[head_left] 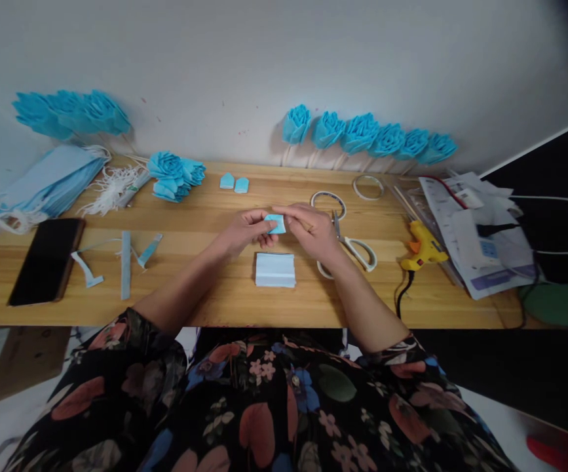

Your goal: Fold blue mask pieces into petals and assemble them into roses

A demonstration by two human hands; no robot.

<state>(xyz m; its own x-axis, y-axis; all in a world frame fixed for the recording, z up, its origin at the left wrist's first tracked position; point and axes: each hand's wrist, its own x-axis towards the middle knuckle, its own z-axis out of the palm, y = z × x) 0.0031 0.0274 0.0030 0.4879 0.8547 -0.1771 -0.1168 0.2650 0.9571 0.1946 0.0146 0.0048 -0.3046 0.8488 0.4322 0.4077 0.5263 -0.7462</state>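
Head camera is looking down at a wooden table (pixel 215 216), where both hands are pinching one small light-blue folded piece (pixel 277 223) just above the tabletop at its middle. Left hand (pixel 245 231) is gripping its left edge with fingertips closed on it; right hand (pixel 313 231) is holding the right side, fingers curled over it. It is looking flat, creased, roughly pentagonal, matte like mask fabric. A folded blue stack (pixel 275 270) is lying just below, scissors (pixel 355 246) beside the right hand.
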